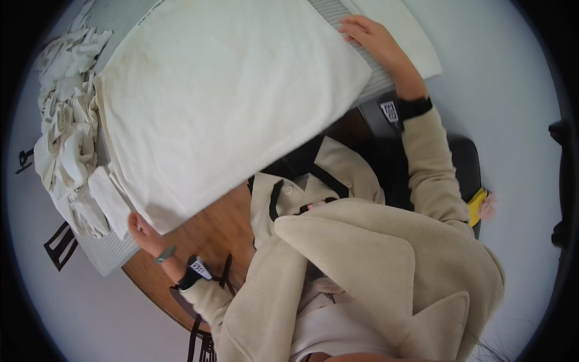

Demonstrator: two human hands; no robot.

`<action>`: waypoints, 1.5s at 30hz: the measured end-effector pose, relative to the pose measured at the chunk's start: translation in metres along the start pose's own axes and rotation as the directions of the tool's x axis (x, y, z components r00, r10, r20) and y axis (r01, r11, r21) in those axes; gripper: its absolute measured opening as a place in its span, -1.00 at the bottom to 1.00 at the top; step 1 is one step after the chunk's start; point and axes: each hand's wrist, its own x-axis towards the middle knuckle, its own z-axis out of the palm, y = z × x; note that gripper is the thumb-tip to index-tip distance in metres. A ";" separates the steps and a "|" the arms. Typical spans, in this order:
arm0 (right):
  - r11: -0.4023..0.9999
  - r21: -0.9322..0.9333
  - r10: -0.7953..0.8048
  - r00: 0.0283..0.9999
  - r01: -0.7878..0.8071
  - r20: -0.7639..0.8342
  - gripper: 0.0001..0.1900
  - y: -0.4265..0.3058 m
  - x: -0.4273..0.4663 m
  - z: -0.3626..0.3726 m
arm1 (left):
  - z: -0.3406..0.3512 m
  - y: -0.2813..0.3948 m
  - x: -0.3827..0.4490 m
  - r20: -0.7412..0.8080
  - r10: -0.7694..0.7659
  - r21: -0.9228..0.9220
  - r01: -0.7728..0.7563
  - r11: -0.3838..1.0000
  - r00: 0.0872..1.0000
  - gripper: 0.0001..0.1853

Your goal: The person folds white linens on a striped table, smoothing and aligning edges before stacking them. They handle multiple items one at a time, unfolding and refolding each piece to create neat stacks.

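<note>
A large white cloth (226, 95) lies spread over the table, on top of a grey striped cover. My left hand (147, 235) is at its near left corner, with the fingers at the edge of a small folded white cloth (108, 197); its grip is partly hidden. At the upper right, my right hand (368, 38) rests by the large cloth's right edge, over the striped cover (384, 79), fingers slightly bent and holding nothing that shows. Dark printed marks run along the large cloth's far left edge.
Crumpled white cloths (70, 135) are heaped along the left side. Another white cloth (411, 40) lies at the upper right. Below are a round wooden tabletop (217, 226), dark wooden chairs (63, 246) and a black seat (466, 167) with a yellow item beside it.
</note>
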 end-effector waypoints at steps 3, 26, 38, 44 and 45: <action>0.999 -0.016 0.047 0.972 -0.052 -0.232 -0.64 0.031 -0.063 0.007 | 0.004 -0.047 -0.051 -0.062 -0.158 -0.038 0.155 0.987 0.986 -0.57; 0.960 -0.015 0.272 0.941 -0.280 -0.203 -0.62 0.077 -0.137 -0.014 | 0.003 -0.105 -0.036 0.089 -0.422 -0.436 0.416 0.798 0.902 -0.64; 0.915 0.204 0.377 0.917 -0.347 -0.129 -0.69 0.108 -0.134 0.003 | -0.010 -0.065 -0.065 0.307 -0.270 -0.856 0.389 0.340 0.913 -0.80; 0.868 0.417 0.369 0.912 -0.269 -0.180 -0.69 0.100 -0.142 -0.008 | -0.011 -0.067 -0.076 0.296 -0.362 -0.927 0.357 0.113 0.884 -0.70; 0.866 0.426 0.365 0.914 -0.262 -0.179 -0.70 0.097 -0.142 -0.009 | -0.011 -0.065 -0.076 0.269 -0.365 -0.926 0.343 0.156 0.891 -0.68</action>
